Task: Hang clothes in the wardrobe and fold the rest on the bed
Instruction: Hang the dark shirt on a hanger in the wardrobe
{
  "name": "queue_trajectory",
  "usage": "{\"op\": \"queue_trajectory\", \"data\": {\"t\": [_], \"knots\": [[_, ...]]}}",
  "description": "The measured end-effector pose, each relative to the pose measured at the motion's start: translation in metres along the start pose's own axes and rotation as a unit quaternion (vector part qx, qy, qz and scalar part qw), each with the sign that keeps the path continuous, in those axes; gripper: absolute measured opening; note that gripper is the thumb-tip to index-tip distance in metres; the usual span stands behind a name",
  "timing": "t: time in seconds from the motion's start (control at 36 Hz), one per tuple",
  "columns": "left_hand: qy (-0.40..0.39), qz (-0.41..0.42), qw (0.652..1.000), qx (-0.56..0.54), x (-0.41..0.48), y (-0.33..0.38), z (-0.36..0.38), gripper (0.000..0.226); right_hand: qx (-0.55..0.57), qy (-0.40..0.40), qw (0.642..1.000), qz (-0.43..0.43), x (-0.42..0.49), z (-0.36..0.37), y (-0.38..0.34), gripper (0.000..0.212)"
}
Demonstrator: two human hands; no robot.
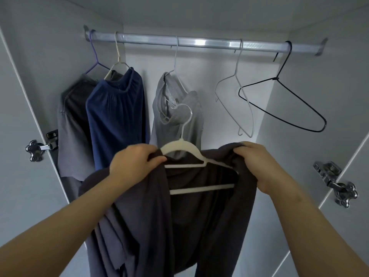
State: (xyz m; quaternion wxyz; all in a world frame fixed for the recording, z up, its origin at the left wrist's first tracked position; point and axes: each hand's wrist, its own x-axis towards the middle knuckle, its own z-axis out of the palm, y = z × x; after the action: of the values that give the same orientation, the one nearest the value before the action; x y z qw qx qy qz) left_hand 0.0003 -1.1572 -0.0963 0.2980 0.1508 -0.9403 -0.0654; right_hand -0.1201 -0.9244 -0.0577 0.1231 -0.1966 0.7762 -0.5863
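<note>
- The dark garment is held below the rail, on a white hanger.
- Its shoulders are gripped by curled fingers of the left hand and right hand.
- Seating is judged in hand; next the hook must be lifted onto the rail.

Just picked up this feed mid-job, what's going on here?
A person at the open wardrobe grips a dark garment with left hand and right hand, draping it over a white hanger held below the rail, not yet hooked. Three garments hang at its left, two bare wire hangers at its right.
</note>
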Motion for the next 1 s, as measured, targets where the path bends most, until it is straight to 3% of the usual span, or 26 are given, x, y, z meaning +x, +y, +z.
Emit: {"op": "queue_trajectory", "data": {"t": [0.08, 0.17, 0.22, 0.28, 0.33, 0.39, 0.44, 0.5, 0.56, 0.64, 0.78, 0.92, 0.94, 1.0], "knots": [[0.021, -0.03, 0.999, -0.04, 0.003, -0.01, -0.009, 0.029, -0.074, -0.122, 0.989, -0.035, -0.014, 0.001, -0.003, 0.017], [0.038, -0.044, 0.996, -0.071, 0.005, -0.016, -0.018, 0.025, -0.149, -0.279, 0.949, -0.009, -0.026, 0.0, -0.01, 0.017], [0.041, -0.041, 0.994, -0.09, 0.006, -0.018, -0.023, 0.02, -0.156, -0.314, 0.937, -0.01, -0.027, -0.001, -0.013, 0.019], [0.036, -0.033, 0.994, -0.102, 0.005, -0.018, -0.029, 0.017, -0.124, -0.245, 0.961, -0.044, -0.022, 0.002, -0.011, 0.015], [0.032, -0.02, 0.993, -0.11, 0.005, -0.018, -0.032, 0.015, -0.132, -0.082, 0.982, -0.109, -0.012, 0.006, -0.005, 0.015], [0.025, 0.0, 0.992, -0.12, 0.004, -0.02, -0.031, 0.015, -0.243, 0.031, 0.95, -0.194, 0.0, 0.008, 0.0, 0.023], [0.021, 0.018, 0.989, -0.146, 0.003, -0.02, -0.03, 0.021, -0.364, 0.014, 0.9, -0.239, 0.006, 0.012, 0.004, 0.041], [0.02, 0.047, 0.985, -0.163, 0.002, -0.018, -0.03, 0.038, -0.392, -0.055, 0.887, -0.239, 0.011, 0.016, 0.006, 0.046], [0.002, 0.074, 0.983, -0.165, 0.0, -0.015, -0.03, 0.052, -0.35, -0.124, 0.899, -0.232, 0.013, 0.022, 0.008, 0.031], [-0.018, 0.103, 0.984, -0.147, 0.0, -0.016, -0.032, 0.053, -0.302, -0.17, 0.911, -0.225, 0.014, 0.024, 0.012, 0.006], [-0.014, 0.074, 0.981, -0.181, 0.005, -0.026, -0.037, 0.022, -0.249, -0.16, 0.93, -0.217, 0.015, 0.027, 0.022, 0.007], [0.106, 0.05, 0.967, -0.225, 0.009, -0.027, -0.051, 0.025, -0.262, -0.152, 0.93, -0.208, 0.016, 0.028, 0.032, 0.006], [0.095, 0.055, 0.96, -0.257, 0.008, -0.025, -0.054, 0.028, -0.262, -0.148, 0.931, -0.207, 0.017, 0.028, 0.034, 0.006], [0.002, 0.082, 0.944, -0.32, 0.003, -0.019, -0.057, 0.027, -0.254, -0.131, 0.937, -0.204, 0.018, 0.028, 0.037, 0.005]]}}
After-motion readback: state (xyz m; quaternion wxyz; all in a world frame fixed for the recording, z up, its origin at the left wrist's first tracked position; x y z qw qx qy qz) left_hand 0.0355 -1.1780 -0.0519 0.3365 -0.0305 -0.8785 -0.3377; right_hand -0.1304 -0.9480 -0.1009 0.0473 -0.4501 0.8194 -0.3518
